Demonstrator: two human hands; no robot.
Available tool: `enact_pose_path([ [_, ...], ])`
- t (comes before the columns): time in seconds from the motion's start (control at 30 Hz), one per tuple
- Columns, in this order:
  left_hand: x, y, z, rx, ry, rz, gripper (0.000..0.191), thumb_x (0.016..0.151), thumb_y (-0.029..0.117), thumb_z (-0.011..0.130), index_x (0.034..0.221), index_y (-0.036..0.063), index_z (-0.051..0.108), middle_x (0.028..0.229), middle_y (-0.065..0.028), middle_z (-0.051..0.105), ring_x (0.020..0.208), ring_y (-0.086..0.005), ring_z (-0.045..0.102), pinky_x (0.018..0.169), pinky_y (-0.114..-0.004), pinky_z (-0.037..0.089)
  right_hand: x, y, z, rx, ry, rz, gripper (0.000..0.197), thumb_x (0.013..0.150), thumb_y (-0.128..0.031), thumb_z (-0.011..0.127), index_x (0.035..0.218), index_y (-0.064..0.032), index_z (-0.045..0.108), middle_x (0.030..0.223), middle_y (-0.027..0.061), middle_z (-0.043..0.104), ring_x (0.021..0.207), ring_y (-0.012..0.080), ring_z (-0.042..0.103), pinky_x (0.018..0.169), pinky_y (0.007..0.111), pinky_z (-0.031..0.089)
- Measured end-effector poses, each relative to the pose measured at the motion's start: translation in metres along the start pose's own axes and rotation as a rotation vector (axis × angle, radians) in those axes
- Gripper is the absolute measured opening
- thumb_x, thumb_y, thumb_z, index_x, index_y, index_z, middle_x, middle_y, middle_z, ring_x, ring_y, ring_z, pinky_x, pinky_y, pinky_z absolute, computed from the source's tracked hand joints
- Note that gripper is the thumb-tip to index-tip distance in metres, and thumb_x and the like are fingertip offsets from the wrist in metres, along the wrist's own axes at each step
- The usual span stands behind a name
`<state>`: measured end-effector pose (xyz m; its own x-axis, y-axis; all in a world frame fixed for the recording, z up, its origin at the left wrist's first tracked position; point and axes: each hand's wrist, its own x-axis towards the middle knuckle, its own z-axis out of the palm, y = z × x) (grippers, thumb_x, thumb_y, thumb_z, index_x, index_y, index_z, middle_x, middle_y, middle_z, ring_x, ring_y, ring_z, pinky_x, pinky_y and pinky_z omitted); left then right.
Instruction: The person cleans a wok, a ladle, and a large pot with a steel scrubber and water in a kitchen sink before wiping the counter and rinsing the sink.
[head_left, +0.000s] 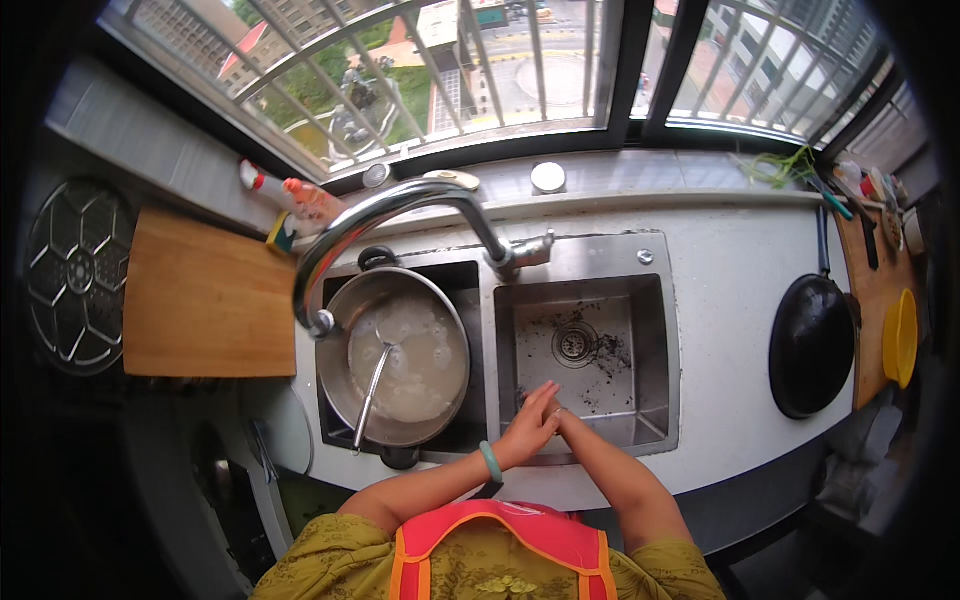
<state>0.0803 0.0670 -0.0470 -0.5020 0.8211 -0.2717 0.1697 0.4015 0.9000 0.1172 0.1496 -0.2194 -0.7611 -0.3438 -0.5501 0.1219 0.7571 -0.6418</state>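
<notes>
My left hand (527, 427), with a pale green bangle at its wrist, lies with stretched fingers against my right hand (556, 420). The right hand is largely hidden behind it, and no object shows between them. Both are over the near left corner of the right sink basin (651, 360), where dark bits are scattered around the drain (575, 343). In the left basin (480, 367) sits a large metal pot (330, 390) of cloudy, whitish liquid. A metal ladle (371, 397) rests in the pot, its handle over the near rim. The chrome faucet (405, 196) arches over the pot's left side.
A wooden board (210, 300) lies left of the sink, next to a dark round rack (79, 277). Bottles (311, 199) and a sponge (282, 234) stand behind. At right are a black wok (812, 345), a yellow basin (900, 337) and a knife (870, 238). Barred windows (536, 67) line the back.
</notes>
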Motion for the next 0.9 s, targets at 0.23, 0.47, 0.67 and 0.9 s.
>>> enact_pose_path([
  [0.23, -0.045, -0.043, -0.114, -0.163, 0.569, -0.076, 0.049, 0.083, 0.006, 0.047, 0.129, 0.0021, 0.031, 0.130, -0.0148, 0.035, 0.123, -0.0241, 0.034, 0.101, -0.034, 0.029, -0.030, -0.140, -0.148, 0.691, 0.773, -0.144, 0.032, 0.077, -0.008, 0.052, 0.109, -0.0026, 0.054, 0.108, 0.0159, 0.055, 0.102, 0.0251, 0.053, 0.088, 0.031, 0.040],
  [0.47, -0.051, -0.253, -0.160, -0.015, 0.453, -0.281, 0.049, 0.079, 0.012, 0.053, 0.124, 0.0004, 0.037, 0.110, -0.0235, 0.050, 0.099, -0.0382, 0.052, 0.083, -0.044, 0.042, 0.122, -0.199, -0.074, 0.213, 0.577, -0.121, 0.024, 0.077, -0.006, 0.050, 0.100, -0.0019, 0.055, 0.106, 0.0166, 0.054, 0.099, 0.0330, 0.052, 0.086, 0.038, 0.041],
  [0.67, -0.024, -0.253, -0.179, -0.037, 0.830, -0.533, 0.047, 0.076, 0.007, 0.050, 0.118, -0.0080, 0.037, 0.116, -0.0277, 0.048, 0.111, -0.0390, 0.045, 0.092, -0.039, 0.037, 0.174, -0.185, -0.041, -0.323, 0.787, 0.353, 0.034, 0.086, -0.019, 0.037, 0.116, -0.0075, 0.049, 0.127, 0.0118, 0.043, 0.120, 0.0276, 0.037, 0.097, 0.047, 0.029],
  [0.9, -0.041, -0.238, -0.192, -0.384, 0.831, -0.700, 0.040, 0.086, 0.009, 0.044, 0.122, -0.0050, 0.035, 0.106, -0.0173, 0.052, 0.097, -0.0254, 0.052, 0.082, -0.035, 0.043, 0.160, -0.192, -0.047, -0.314, 0.500, -0.068, 0.031, 0.080, -0.016, 0.047, 0.110, -0.0132, 0.053, 0.128, 0.0136, 0.040, 0.116, 0.0315, 0.040, 0.091, 0.042, 0.036],
])
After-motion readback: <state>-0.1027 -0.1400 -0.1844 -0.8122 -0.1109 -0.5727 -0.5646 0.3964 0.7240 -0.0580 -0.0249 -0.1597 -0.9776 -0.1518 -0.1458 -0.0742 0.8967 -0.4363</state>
